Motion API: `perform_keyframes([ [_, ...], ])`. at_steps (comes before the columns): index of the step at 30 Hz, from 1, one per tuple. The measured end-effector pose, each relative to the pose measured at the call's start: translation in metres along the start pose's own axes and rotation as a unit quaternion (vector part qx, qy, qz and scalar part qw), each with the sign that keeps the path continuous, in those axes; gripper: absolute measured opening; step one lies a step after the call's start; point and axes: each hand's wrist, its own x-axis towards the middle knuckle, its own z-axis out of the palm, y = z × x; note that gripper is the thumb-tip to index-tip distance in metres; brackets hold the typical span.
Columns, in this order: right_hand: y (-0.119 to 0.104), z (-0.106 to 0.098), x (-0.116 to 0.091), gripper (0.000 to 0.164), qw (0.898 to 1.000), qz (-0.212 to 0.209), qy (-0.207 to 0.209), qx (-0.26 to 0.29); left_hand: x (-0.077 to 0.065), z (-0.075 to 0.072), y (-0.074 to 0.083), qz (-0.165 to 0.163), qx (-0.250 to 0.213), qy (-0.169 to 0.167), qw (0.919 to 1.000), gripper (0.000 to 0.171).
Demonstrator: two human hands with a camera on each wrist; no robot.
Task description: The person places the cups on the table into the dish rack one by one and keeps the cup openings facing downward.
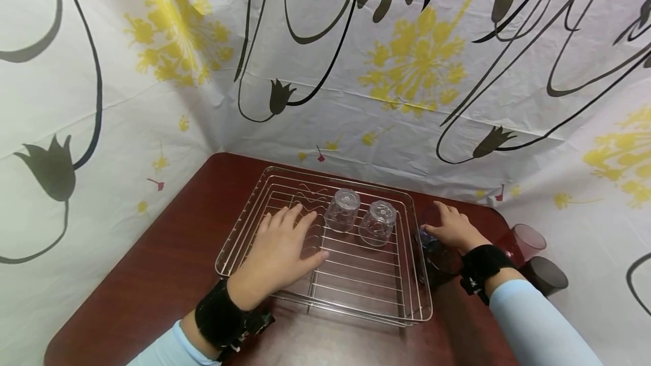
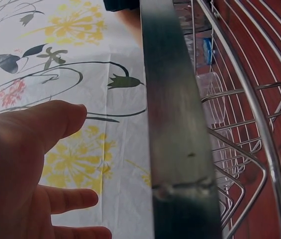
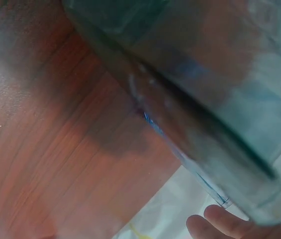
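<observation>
My left hand [image 1: 280, 244] is over the left part of a wire dish rack [image 1: 356, 264], fingers spread, with nothing in its grasp. In the left wrist view its thumb and fingers [image 2: 75, 197] stand apart. Two clear glasses, one at the left [image 1: 343, 210] and one at the right [image 1: 378, 223], sit upside down in the rack. Just right of the rack, my right hand [image 1: 455, 229] has thumb and fingers about a blue-tinted glass [image 1: 426, 237], mostly hidden. A dark tinted glass [image 1: 441, 264] stands below that hand, and a blurred greenish glass [image 3: 220, 129] fills much of the right wrist view.
A red-tinted glass [image 1: 529, 240] and a grey-black one [image 1: 546, 275] are near the right edge of the reddish-brown table [image 1: 168, 242]. Wavy wire dividers [image 1: 311, 192] rise at the rack's left side. A flower-patterned cloth [image 1: 325, 123] hangs around the table.
</observation>
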Motion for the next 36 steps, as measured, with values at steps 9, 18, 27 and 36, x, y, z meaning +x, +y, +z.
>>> perform_keyframes([
  [9, 0.002, 0.001, -0.002, 0.087, 1.0, 0.012, -0.019, 0.016, 0.0, 0.002, 0.003, 0.005, 0.004, -0.002, 1.0, 0.085],
  [18, 0.003, 0.003, -0.003, 0.084, 1.0, 0.009, -0.016, 0.011, -0.001, 0.005, 0.006, 0.012, -0.005, -0.001, 0.9999, 0.082],
  [27, 0.005, 0.005, -0.004, 0.083, 1.0, 0.01, -0.014, 0.006, 0.007, 0.006, 0.009, 0.035, 0.012, 0.011, 0.9993, 0.082],
  [36, 0.003, -0.003, -0.006, 0.081, 1.0, 0.008, 0.014, 0.009, 0.013, -0.003, 0.014, 0.036, 0.025, 0.005, 0.999, 0.084],
])
